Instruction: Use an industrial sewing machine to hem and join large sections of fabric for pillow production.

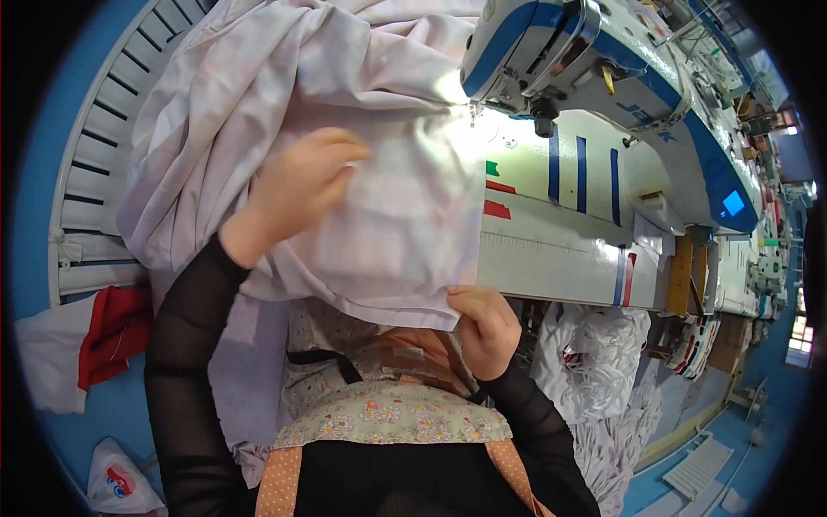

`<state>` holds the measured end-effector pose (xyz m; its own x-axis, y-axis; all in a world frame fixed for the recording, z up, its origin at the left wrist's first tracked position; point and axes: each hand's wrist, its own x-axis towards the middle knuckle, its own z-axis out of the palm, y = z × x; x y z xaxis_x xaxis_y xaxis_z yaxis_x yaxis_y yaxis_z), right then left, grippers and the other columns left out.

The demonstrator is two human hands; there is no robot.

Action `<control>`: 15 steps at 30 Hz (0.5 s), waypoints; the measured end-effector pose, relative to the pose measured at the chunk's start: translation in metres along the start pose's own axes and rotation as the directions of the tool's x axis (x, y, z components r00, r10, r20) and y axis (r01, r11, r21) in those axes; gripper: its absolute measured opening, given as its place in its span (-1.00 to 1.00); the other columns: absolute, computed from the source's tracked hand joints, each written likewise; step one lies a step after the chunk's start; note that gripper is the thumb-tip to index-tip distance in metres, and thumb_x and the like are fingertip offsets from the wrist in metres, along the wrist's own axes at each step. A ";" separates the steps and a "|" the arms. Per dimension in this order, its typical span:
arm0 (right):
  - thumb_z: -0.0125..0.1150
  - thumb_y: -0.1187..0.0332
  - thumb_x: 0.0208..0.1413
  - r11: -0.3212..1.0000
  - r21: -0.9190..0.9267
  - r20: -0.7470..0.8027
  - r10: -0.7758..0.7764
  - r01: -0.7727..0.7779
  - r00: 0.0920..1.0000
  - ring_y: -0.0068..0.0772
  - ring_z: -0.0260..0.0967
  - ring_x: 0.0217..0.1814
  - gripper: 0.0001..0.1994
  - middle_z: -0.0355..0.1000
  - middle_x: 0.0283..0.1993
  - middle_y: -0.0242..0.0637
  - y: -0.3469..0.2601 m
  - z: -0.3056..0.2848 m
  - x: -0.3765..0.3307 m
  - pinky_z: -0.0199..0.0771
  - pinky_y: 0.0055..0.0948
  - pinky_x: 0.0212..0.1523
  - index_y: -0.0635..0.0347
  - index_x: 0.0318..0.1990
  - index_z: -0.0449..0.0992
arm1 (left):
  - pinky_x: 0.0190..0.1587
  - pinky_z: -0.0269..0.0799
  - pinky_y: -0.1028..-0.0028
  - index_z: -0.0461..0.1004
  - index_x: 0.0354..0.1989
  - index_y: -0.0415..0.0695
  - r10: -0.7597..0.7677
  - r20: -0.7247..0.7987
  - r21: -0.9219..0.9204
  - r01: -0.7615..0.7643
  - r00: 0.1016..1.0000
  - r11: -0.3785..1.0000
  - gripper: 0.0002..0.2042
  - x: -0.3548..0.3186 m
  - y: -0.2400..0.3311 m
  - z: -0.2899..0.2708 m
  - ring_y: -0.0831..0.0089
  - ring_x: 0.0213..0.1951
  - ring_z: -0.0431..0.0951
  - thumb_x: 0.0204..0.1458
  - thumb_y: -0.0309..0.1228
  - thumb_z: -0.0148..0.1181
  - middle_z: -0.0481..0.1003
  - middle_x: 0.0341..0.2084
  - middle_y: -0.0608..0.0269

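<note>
A large pale pinkish-white cloth (379, 233) lies across the sewing table and drapes down toward my lap. At its near right corner, my right hand (487, 332) pinches the hemmed edge between thumb and fingers. Over the left part of the cloth is my left hand (301, 189), slightly blurred, its fingers curled together. A small whitish bit shows at its fingertips, too small to name. The far right edge of the cloth runs to the needle area of a white and blue sewing machine (551, 60), where a lamp shines brightly.
Coloured tape strips (581, 177) mark the machine's white table (551, 258). A slatted white rack (90, 172) borders the cloth on the left, near red and white fabric (112, 336). Below the table's right side sits a bag of white strips (594, 353).
</note>
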<state>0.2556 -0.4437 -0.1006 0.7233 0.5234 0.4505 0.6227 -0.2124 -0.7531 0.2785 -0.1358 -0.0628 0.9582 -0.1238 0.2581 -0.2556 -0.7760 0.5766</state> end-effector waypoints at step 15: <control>0.07 0.78 -0.38 0.998 0.066 0.115 -0.016 0.008 0.993 -0.07 0.49 -0.16 -0.63 0.49 -0.25 -0.11 -0.004 -0.006 0.003 0.50 -0.27 -0.12 0.30 -0.30 0.50 | -0.12 0.34 0.02 0.56 -0.21 -0.08 0.092 -0.177 0.476 0.004 0.980 0.879 -0.73 0.162 -0.028 0.068 0.04 -0.05 0.40 -0.05 -0.24 0.20 0.42 -0.14 0.11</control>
<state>0.2570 -0.4457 -0.0935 0.6743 0.6180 0.4041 0.6075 -0.1532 -0.7794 0.4495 -0.1765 -0.0897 0.8925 -0.0829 0.4434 -0.1597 -0.9774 0.1387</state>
